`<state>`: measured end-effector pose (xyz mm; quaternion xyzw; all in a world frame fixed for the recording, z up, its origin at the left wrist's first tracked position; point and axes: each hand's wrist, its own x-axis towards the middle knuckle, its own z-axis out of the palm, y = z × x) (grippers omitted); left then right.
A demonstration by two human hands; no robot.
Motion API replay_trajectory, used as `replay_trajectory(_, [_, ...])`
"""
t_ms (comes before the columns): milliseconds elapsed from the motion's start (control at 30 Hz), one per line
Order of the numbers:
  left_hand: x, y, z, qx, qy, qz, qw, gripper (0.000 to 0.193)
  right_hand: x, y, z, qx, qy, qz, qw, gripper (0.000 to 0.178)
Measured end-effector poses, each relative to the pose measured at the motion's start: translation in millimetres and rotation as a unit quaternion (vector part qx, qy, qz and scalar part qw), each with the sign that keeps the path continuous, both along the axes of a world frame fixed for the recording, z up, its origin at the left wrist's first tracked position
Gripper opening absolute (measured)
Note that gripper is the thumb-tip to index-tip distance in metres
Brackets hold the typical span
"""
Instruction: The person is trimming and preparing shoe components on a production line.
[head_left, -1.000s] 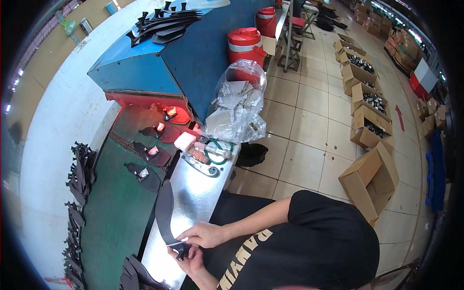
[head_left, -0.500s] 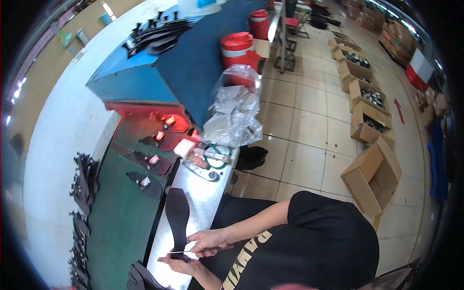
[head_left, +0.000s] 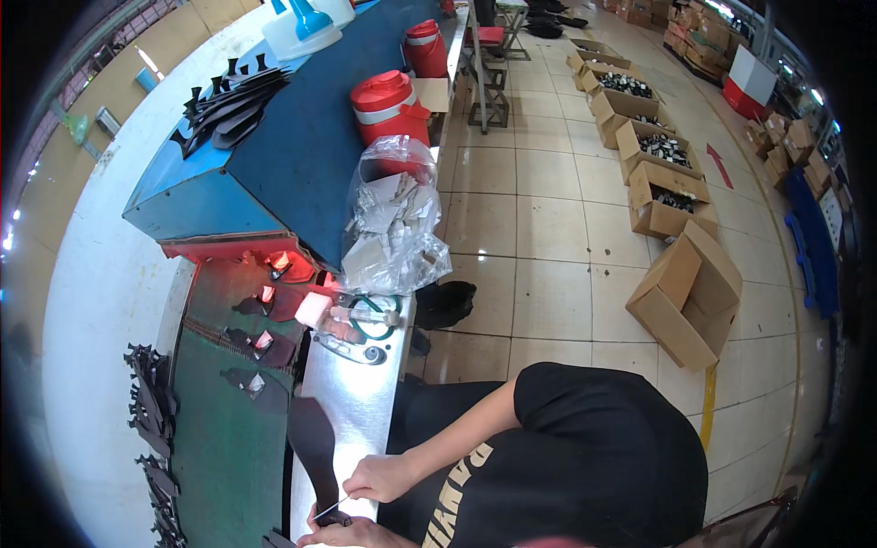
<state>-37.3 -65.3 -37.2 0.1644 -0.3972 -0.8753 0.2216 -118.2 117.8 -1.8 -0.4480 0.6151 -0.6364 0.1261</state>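
Observation:
A long black shoe sole [head_left: 312, 437] lies tilted over the metal bench top, its narrow heel end toward me. My left hand [head_left: 354, 533], low in the picture, is closed around that heel end, its fingers partly cut off by the lower edge. My right hand [head_left: 382, 477] is closed on a thin pale stick-like tool [head_left: 331, 507]. The tool slants across the sole's heel end and its tip comes close to my left fingers. What kind of tool it is, I cannot make out.
A green conveyor belt [head_left: 215, 457] runs beside the metal bench [head_left: 352, 393], carrying several dark soles under a blue machine [head_left: 301, 137] that glows red. A plastic bag of scraps [head_left: 397, 228] hangs at the bench's far end. Cardboard boxes [head_left: 690, 292] line the tiled floor.
The whole view has shifted, so the surroundings sit further left. Both hands and the sole now appear lower. The tool has turned from nearly level to a steeper slant.

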Motion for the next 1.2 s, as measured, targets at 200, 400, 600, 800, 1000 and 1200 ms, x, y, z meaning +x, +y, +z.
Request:
replay_trajectory(200, [12,-51,-38,0.150,0.112,-0.153,0.970,0.029,16,0,6,-0.037,0.040,0.070,0.996,0.014])
replay_trajectory(400, [8,-3,30,0.606,0.044,-0.063,0.792,0.023,11,7,12,-0.052,0.060,-0.022,0.997,0.014])
replay_trajectory(600, [12,-29,1,0.730,0.004,-0.048,0.682,0.021,15,5,-7,0.050,0.031,-0.026,0.998,0.014])
replay_trajectory(800, [5,-34,4,0.536,-0.041,-0.011,0.843,0.022,35,2,20,0.050,0.040,0.041,0.997,0.016])
replay_trajectory(1000, [14,-64,59,0.366,-0.046,0.240,0.898,0.025,36,-18,24,0.187,0.098,0.136,0.968,0.016])
replay_trajectory(1200, [96,-116,158,0.115,0.117,0.274,0.948,0.012,-29,4,36,0.131,-0.080,-0.011,0.988,0.015])
